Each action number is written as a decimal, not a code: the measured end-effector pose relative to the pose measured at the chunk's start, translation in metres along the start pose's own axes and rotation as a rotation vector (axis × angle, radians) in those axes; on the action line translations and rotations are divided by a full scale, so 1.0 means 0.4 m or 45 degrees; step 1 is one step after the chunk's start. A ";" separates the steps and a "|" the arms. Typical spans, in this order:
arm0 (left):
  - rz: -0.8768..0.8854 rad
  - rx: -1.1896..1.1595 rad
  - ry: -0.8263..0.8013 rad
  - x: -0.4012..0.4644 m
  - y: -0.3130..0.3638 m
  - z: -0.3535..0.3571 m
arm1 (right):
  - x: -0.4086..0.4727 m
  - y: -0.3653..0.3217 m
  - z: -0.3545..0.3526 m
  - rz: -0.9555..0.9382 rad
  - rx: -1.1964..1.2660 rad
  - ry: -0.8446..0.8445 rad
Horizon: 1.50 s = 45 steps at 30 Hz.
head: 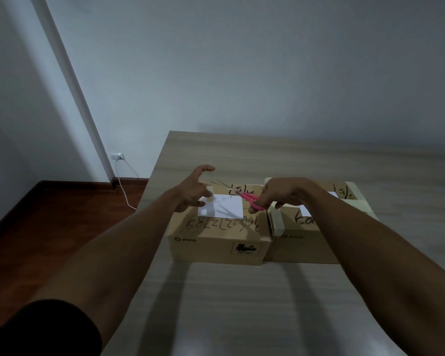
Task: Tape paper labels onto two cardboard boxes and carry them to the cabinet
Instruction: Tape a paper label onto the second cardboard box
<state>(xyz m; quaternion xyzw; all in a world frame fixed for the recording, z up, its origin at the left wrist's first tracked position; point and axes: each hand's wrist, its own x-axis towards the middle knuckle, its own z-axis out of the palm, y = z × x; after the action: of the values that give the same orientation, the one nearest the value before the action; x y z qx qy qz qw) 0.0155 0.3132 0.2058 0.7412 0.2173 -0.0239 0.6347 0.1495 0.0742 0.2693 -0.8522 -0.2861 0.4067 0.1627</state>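
Two cardboard boxes stand side by side on the table. The left box (217, 242) has a white paper label (226, 208) lying on its top. My left hand (194, 187) hovers over that box's left end and pinches a short piece of pale tape (209, 194) above the label's left edge. My right hand (283, 192) grips pink-handled scissors (249, 199) whose blades point left towards the tape. The right box (303, 240) carries a pale tape strip over its left end, and its white label (306, 210) is mostly hidden by my right forearm.
The wooden table (242, 304) reaches the back wall and ends at its left edge near the left box. Left of it lies dark wood floor (49, 227), with a wall socket (118, 157) and a white cable hanging down.
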 end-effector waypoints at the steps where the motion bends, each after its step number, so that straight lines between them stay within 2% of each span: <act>1: 0.002 0.008 -0.015 -0.001 0.003 0.005 | 0.000 0.000 -0.003 -0.003 -0.007 -0.007; 12: 0.015 0.092 -0.165 -0.011 0.024 0.056 | 0.011 0.026 -0.008 -0.066 0.003 0.019; 18: 0.042 0.143 -0.173 -0.010 0.026 0.080 | 0.021 0.035 -0.002 -0.072 -0.014 0.028; 21: 0.064 0.181 -0.131 -0.009 0.024 0.079 | 0.040 0.028 0.009 -0.004 -0.101 0.118; 24: 0.130 0.270 -0.043 -0.016 0.002 0.072 | 0.066 0.028 0.040 0.120 0.015 0.255; 27: 0.183 0.553 0.097 -0.031 -0.035 0.059 | 0.089 0.021 0.087 0.201 0.082 0.405; 30: 0.143 0.911 0.249 -0.049 -0.066 0.040 | 0.108 0.009 0.148 0.171 0.186 0.535; 32: 0.107 1.012 0.315 -0.057 -0.085 0.026 | 0.114 0.010 0.184 0.137 0.248 0.616; 34: 0.095 1.025 0.361 -0.062 -0.103 0.013 | 0.124 0.014 0.218 0.146 0.440 0.658; 37: 0.091 1.030 0.393 -0.064 -0.127 0.001 | 0.132 0.026 0.247 0.266 0.908 0.565; 38: 0.097 1.023 0.398 -0.065 -0.132 0.000 | 0.133 0.034 0.250 0.298 0.980 0.553; 45: 0.086 1.105 0.419 -0.057 -0.156 0.004 | 0.118 0.073 0.260 0.420 0.592 0.595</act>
<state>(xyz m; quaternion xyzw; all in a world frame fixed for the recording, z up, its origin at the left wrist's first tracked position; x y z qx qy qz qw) -0.0266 0.3112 0.1547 0.9389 0.2607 0.0261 0.2232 0.1019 0.0854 0.1620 -0.8971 0.0002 0.2759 0.3451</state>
